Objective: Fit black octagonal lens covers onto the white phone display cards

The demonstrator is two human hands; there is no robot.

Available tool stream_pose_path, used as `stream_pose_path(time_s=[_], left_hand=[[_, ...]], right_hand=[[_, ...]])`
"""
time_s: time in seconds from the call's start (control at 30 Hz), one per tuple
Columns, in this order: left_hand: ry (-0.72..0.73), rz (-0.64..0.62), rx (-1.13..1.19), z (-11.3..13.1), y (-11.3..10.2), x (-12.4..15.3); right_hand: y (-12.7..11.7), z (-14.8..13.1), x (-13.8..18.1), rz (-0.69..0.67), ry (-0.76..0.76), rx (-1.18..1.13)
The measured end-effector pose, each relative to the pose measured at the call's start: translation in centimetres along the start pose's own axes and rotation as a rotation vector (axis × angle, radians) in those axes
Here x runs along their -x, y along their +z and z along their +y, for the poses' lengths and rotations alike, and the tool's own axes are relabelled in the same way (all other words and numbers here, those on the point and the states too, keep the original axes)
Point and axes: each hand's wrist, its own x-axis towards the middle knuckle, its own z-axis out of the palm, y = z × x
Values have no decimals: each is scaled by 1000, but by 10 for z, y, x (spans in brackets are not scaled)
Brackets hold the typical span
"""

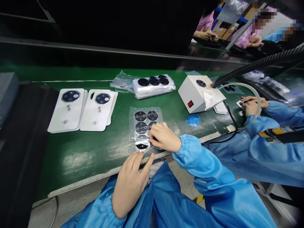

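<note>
A clear plastic sheet [144,122] carrying several round black lens discs lies on the green belt near its front edge. My right hand [163,136] rests curled on the sheet's right side, fingertips pinched at a disc; what it grips is hidden. My left hand [130,182] lies at the belt's edge with its fingers stretched out and together, tips touching the sheet's lower corner beside a disc [142,146].
Two stacks of white phone back covers [82,109] lie at left. A bagged stack of disc sheets [152,85] sits behind. A white box with a red switch [198,93] and black hose [256,65] stands right, by a blue cap [193,120]. A co-worker's hands [251,106] work at right.
</note>
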Motion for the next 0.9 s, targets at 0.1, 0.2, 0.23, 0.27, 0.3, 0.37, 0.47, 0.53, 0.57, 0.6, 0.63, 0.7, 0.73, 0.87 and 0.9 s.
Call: stream_pose_path(time_s=[0.1,0.2,0.23,0.27,0.3,0.37,0.47,0.53,0.57,0.6,0.63,0.7,0.73,0.87,0.9], left_hand=[[-12,-4,-8,1,-2,-3],[-42,-12,-30,5,-4,-9],[-50,-14,-37,6,-5,-11],[-57,-16,-42,7,-6,-12],[-62,-18,-45,7,-6,-13],[-71,-23,-50,9,-7,-14],[-78,-32,-54,10,-8,-13],[-74,-34,-55,10,-8,-12],[-72,-32,-54,10,-8,-12],[-71,-29,-53,10,-7,-11],[-70,-26,-51,10,-7,-11],[-68,-21,-43,9,-7,-10],[-67,-21,-39,8,-8,-10],[-69,-19,-30,6,-11,-9],[-71,-15,-30,6,-12,-10]], right_hand=[[0,-2,0,10,2,-7],[0,-4,6,24,8,-29],[0,-4,9,28,9,-39],[0,-4,13,31,9,-48],[1,-3,17,32,8,-58],[2,-2,26,30,4,-73],[6,-2,34,30,10,-79],[7,-1,35,28,13,-72],[6,-1,34,26,12,-66],[6,-1,32,24,9,-59],[5,0,30,22,5,-50],[2,3,25,23,4,-28],[0,4,23,23,4,-16],[-4,10,14,5,-17,19],[-5,10,13,-2,-27,24]])
